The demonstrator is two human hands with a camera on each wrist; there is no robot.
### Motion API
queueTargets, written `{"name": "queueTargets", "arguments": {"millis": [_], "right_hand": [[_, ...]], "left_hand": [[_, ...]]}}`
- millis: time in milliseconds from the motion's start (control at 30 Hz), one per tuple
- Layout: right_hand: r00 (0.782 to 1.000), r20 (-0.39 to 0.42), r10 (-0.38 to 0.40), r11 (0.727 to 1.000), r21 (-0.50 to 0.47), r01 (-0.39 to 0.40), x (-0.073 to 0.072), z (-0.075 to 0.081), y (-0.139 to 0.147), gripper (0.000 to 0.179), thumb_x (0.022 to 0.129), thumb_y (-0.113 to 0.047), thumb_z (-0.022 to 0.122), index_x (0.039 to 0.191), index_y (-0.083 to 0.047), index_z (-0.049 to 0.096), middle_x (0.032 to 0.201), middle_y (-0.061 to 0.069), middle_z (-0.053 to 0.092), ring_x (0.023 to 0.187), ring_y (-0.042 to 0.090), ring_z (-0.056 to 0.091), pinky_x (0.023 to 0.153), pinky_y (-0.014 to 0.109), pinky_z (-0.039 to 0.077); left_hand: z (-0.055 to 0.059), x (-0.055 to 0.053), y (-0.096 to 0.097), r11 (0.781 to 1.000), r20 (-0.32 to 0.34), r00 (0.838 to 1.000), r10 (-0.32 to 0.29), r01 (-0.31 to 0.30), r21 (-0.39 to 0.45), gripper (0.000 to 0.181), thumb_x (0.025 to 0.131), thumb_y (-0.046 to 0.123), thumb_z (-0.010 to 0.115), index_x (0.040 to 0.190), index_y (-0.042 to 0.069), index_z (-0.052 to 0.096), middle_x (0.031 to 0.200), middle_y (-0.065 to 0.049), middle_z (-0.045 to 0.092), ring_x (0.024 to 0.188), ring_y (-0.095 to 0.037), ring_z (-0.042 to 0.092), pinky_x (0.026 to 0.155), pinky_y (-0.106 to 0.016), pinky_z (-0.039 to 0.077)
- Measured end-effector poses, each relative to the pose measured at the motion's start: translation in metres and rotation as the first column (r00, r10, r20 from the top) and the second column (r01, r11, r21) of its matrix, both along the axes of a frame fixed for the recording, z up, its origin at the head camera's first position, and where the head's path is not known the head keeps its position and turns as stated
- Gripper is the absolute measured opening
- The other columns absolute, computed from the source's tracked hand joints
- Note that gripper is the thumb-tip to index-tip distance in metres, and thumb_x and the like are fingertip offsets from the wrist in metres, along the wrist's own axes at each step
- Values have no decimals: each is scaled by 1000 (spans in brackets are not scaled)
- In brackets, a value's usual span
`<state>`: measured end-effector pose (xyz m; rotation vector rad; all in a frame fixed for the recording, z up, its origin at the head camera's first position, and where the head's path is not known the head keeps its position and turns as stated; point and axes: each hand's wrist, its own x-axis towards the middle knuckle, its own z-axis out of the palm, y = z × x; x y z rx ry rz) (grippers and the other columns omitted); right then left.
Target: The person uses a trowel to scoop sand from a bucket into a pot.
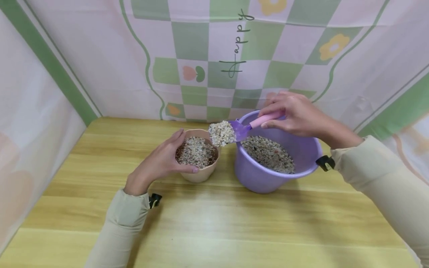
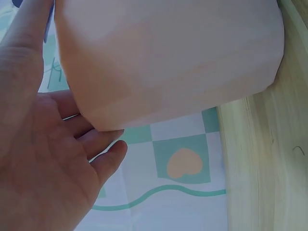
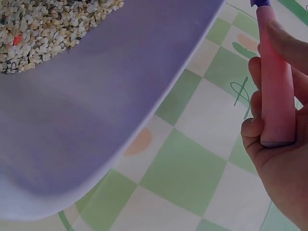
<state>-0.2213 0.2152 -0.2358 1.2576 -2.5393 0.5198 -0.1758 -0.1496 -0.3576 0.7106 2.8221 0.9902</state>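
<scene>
My right hand point(image 1: 296, 115) grips the pink handle of a small shovel point(image 1: 239, 130), with thumb and fingers wrapped round it in the right wrist view. Pale gravel point(image 1: 222, 133) is heaped on the shovel's purple blade, which is held level at the right rim of a peach pot point(image 1: 198, 175). My left hand point(image 1: 164, 158) holds that pot from the left, thumb along the near rim and fingers round the far side. Gravel point(image 1: 197, 152) fills much of the pot. Right of it stands a purple bucket point(image 1: 259, 182) holding more gravel point(image 1: 268, 154), below the right hand.
Pot and bucket stand side by side on a wood-grain table point(image 1: 201, 230), near its back edge. Behind rises a cloth backdrop point(image 1: 191, 41) with green and white checks. Cloth walls point(image 1: 37, 123) also flank the table.
</scene>
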Motion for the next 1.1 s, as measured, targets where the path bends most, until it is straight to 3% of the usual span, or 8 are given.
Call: {"name": "queueTargets", "arguments": {"millis": [267, 467, 667, 933, 1000, 1100], "right_hand": [[1000, 10, -21, 999, 25, 21, 0, 2, -5, 27, 75, -11, 86, 100, -7, 78, 93, 0, 68, 87, 15, 56, 78, 37, 44], [999, 10, -38, 999, 38, 38, 1, 4, -9, 25, 76, -13, 87, 99, -8, 78, 86, -3, 65, 82, 13, 53, 74, 35, 41], [998, 12, -63, 997, 46, 62, 1, 4, -13, 24, 75, -13, 87, 97, -9, 78, 90, 0, 68, 86, 17, 56, 77, 37, 42], [996, 17, -87, 994, 71, 85, 3, 4, -17, 24, 76, -15, 86, 99, -11, 79, 91, 2, 69, 85, 19, 57, 78, 40, 42], [996, 15, -89, 993, 76, 88, 3, 3, -18, 23, 76, -15, 87, 98, -11, 80, 90, 1, 69, 85, 19, 56, 78, 40, 42], [996, 13, -92, 992, 86, 90, 3, 2, -20, 24, 77, -14, 86, 100, -10, 80, 89, 1, 69, 83, 18, 55, 76, 39, 41]], "left_hand": [[3, 1, -1, 1000, 41, 999, 22, -22, 1, 115, 67, 63, 83, 158, 18, 29, 163, -23, 11, 146, -43, 21, 114, -58, 29], [5, 0, -2, 1000, 61, 998, 19, -18, -22, 125, 67, 59, 86, 159, 8, 20, 163, -22, 9, 146, -42, 21, 116, -54, 28], [7, -1, 0, 1000, 46, 999, 10, -10, -14, 113, 65, 55, 89, 157, 21, 32, 162, -26, 12, 145, -45, 24, 115, -57, 29], [8, -2, 3, 1000, 33, 999, -9, 10, -22, 115, 63, 55, 89, 156, 21, 32, 161, -24, 21, 143, -44, 30, 113, -56, 33], [9, -3, 3, 1000, 29, 999, -15, 16, -18, 112, 63, 55, 90, 156, 25, 33, 160, -22, 25, 141, -43, 34, 112, -56, 35], [9, -3, 4, 999, 38, 999, -5, 6, -32, 114, 63, 55, 90, 156, 22, 32, 161, -24, 21, 142, -44, 31, 113, -56, 33]]}}
